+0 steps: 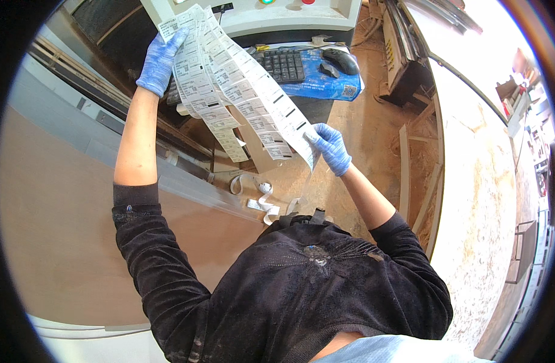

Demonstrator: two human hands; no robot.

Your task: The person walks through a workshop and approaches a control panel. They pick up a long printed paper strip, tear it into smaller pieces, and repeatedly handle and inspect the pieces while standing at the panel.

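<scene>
Several long strips of printed labels (241,85) hang between my two hands, white with black print and small black bars. At their upper left end, my left hand (160,62), in a blue knit glove, is closed on the strips with the thumb over the front. My right hand (330,148), gloved the same way, pinches the lower right end of one strip. The other strips dangle free below, their lower ends loose. Part of the keyboard behind is hidden by the labels.
Behind the strips are a black keyboard (283,65), a black mouse (340,61) and a blue mat (326,88) below a pale machine panel (289,18). Curled white strips (264,202) lie on the floor. A large brown board (78,212) stands left; a long pale board (477,199) is right.
</scene>
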